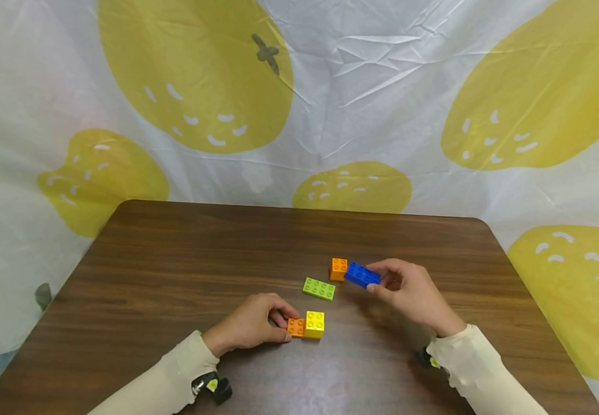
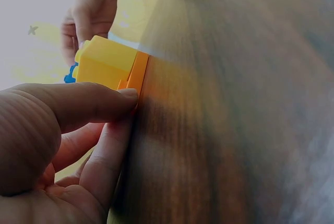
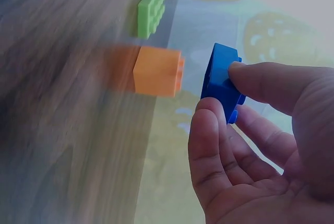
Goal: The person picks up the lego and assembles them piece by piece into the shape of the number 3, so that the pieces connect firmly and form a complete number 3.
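My left hand (image 1: 253, 323) pinches the end of a flat orange brick (image 1: 295, 327) on the table, thumb and fingers at its edge. A yellow brick (image 1: 314, 324) sits on the right part of that orange brick, as the left wrist view shows. In my right hand (image 1: 413, 291) a blue brick (image 1: 361, 275) is pinched between thumb and fingers, raised off the table. Just left of the blue brick stands a taller orange brick (image 3: 157, 71), apart from it in the right wrist view. Between the two hands lies a flat green brick (image 1: 319, 289).
The bricks are on a brown wooden table (image 1: 175, 253) with rounded far corners. Behind it hangs a white cloth (image 1: 320, 121) with a yellow fruit print. Dark straps with small devices are on both wrists.
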Action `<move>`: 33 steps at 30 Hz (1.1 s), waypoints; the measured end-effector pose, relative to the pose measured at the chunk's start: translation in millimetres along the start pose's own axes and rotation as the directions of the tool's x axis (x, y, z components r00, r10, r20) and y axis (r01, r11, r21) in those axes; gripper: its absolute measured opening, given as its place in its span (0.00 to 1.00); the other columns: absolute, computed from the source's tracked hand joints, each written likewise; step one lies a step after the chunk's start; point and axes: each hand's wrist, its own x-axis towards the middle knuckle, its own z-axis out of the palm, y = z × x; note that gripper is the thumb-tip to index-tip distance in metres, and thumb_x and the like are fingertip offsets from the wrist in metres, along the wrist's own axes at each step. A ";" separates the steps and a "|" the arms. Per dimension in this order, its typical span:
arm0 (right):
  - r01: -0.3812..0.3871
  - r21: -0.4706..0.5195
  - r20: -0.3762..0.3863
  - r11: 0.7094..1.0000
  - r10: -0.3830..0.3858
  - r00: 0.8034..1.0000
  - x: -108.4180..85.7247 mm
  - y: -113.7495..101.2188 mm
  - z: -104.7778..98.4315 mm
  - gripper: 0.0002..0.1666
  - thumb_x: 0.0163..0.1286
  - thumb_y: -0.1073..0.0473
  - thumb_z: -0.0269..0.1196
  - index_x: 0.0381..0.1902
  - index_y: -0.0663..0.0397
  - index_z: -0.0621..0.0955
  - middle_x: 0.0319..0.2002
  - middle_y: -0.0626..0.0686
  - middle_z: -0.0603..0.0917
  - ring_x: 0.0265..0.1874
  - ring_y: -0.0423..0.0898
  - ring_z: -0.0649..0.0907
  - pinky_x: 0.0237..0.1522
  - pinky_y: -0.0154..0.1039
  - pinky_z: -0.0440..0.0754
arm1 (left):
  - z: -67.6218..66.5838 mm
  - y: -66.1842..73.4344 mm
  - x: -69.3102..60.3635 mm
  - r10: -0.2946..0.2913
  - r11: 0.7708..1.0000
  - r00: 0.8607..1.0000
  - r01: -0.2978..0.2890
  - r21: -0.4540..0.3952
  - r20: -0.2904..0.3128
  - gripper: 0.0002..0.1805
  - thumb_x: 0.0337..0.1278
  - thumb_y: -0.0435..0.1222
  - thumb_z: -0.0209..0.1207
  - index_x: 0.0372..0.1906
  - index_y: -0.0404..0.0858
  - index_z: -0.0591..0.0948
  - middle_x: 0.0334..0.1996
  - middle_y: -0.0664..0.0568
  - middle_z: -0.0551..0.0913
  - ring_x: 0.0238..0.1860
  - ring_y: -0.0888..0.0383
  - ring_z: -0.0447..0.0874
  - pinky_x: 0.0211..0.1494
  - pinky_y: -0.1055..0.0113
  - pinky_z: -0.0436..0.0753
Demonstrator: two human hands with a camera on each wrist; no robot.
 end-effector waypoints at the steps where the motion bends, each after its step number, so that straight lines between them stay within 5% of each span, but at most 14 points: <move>1: 0.010 0.006 -0.001 1.000 -0.010 1.000 -0.5 -2.0 1.0 0.19 0.65 0.60 0.77 0.54 0.53 0.87 0.34 0.50 0.87 0.31 0.45 0.84 0.35 0.35 0.85 | -0.1 0.3 0.0 0.003 1.000 1.000 -0.003 -0.004 0.000 0.18 0.52 0.34 0.78 0.49 0.45 0.91 0.41 0.58 0.87 0.40 0.64 0.84 0.43 0.71 0.83; 33: 0.189 0.061 0.050 0.980 -0.192 0.980 -8.4 -39.2 28.8 0.20 0.61 0.64 0.79 0.52 0.52 0.89 0.33 0.44 0.87 0.30 0.37 0.84 0.36 0.35 0.88 | -0.8 -1.2 -1.5 -0.006 1.000 1.000 0.006 -0.017 0.004 0.18 0.52 0.35 0.78 0.49 0.45 0.90 0.41 0.59 0.87 0.39 0.64 0.84 0.44 0.71 0.84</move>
